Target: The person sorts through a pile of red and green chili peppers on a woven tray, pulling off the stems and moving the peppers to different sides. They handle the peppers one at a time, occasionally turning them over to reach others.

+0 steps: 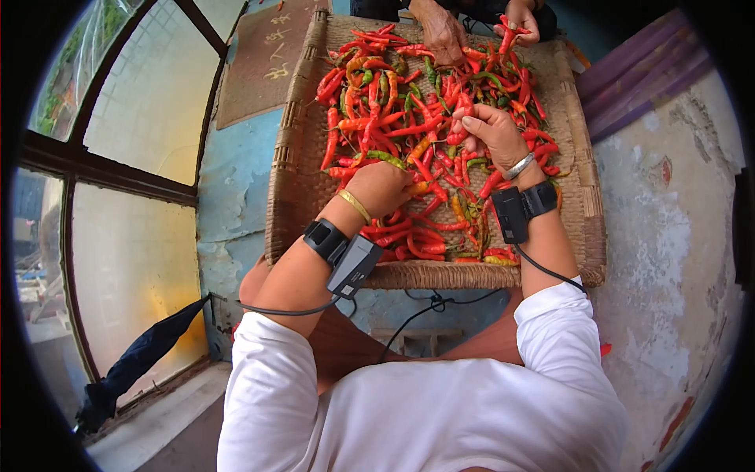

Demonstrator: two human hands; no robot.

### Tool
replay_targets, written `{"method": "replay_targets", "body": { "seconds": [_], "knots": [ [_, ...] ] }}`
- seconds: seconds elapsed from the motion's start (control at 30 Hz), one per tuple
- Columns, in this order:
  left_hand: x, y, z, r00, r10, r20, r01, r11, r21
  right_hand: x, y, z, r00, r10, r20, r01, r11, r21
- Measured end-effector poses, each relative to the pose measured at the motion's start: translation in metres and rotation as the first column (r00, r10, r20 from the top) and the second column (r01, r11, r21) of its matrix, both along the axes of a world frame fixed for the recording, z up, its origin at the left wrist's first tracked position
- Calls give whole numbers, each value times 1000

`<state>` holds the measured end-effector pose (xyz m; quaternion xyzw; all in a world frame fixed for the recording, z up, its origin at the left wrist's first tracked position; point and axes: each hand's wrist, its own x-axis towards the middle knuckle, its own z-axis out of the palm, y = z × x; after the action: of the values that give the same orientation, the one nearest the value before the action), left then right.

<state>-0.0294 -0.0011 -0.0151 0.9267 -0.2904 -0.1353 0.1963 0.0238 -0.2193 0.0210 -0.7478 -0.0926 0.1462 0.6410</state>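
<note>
Red, orange and green chili peppers (370,118) lie heaped in a shallow woven basket (303,189). My left hand (381,189), with a gold bangle at its wrist, is low over the peppers on the left of the heap; its fingers are mostly hidden behind the back of the hand, beside an orange pepper. My right hand (491,134), with a silver bangle, is above the middle right of the heap. Its thumb and fingers are closed on a red pepper (458,135). Black devices are strapped to both forearms.
Across the basket, a co-worker's hand (440,33) reaches into the peppers and the other (523,22) holds red peppers. A framed window (141,102) and a folded dark umbrella (141,354) stand at the left. Black cables hang below the basket. A worn wall (661,236) is at the right.
</note>
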Motion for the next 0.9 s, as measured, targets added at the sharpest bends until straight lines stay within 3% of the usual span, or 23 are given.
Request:
{"method": "replay_targets", "body": {
  "seconds": [0.03,0.07,0.1,0.17,0.2,0.23,0.3,0.33,0.4,0.43,0.5,0.63,0.7,0.77,0.83,0.87,0.9],
  "knots": [
    [0,0,-1,1000,-9,8,9,1000,0,1,-3,2,998,13,-58,-7,994,109],
    [-1,0,-1,1000,-11,5,11,1000,-1,4,-6,6,998,54,-25,-56,996,-66],
    [-1,0,0,1000,-9,4,9,1000,4,5,-5,2,998,54,-25,-55,996,-65],
    [0,1,0,1000,-9,2,9,1000,11,7,0,-11,970,-227,82,202,949,241],
    [1,1,-2,1000,-6,10,6,1000,4,9,3,-12,931,-340,132,289,908,304],
    [1,1,-3,1000,-3,18,3,1000,-5,10,2,-15,931,-341,133,289,908,303],
    [2,1,-4,999,7,32,-7,1000,-4,11,0,-29,904,-394,167,412,906,-92],
    [2,1,-5,999,18,44,-18,1000,-1,10,-1,-36,961,-246,128,274,910,-312],
    [2,1,-8,999,25,31,-25,1000,13,-3,15,-35,996,78,-51,-93,874,-476],
    [2,1,-9,999,32,22,-33,999,26,-5,20,-46,966,239,104,-119,759,-640],
    [2,2,-8,1000,26,3,-26,999,45,-21,41,-32,954,298,18,-143,508,-849],
    [1,4,-10,1000,0,22,-2,997,78,-27,46,-48,937,337,89,-70,432,-899],
    [0,4,-6,999,10,31,-11,998,54,-24,45,-47,968,251,15,-89,398,-913],
    [1,5,-4,999,17,39,-19,999,33,-15,36,-44,977,212,-19,-119,470,-875],
    [1,5,-5,998,18,66,-19,1000,12,-1,19,-40,980,200,14,-119,633,-765],
    [1,5,-6,998,18,66,-19,1000,11,2,10,-30,994,54,-97,-98,848,-521],
    [1,5,-7,998,24,62,-24,1000,-4,3,4,-23,968,-52,-246,-7,972,-234]
  ]
}}
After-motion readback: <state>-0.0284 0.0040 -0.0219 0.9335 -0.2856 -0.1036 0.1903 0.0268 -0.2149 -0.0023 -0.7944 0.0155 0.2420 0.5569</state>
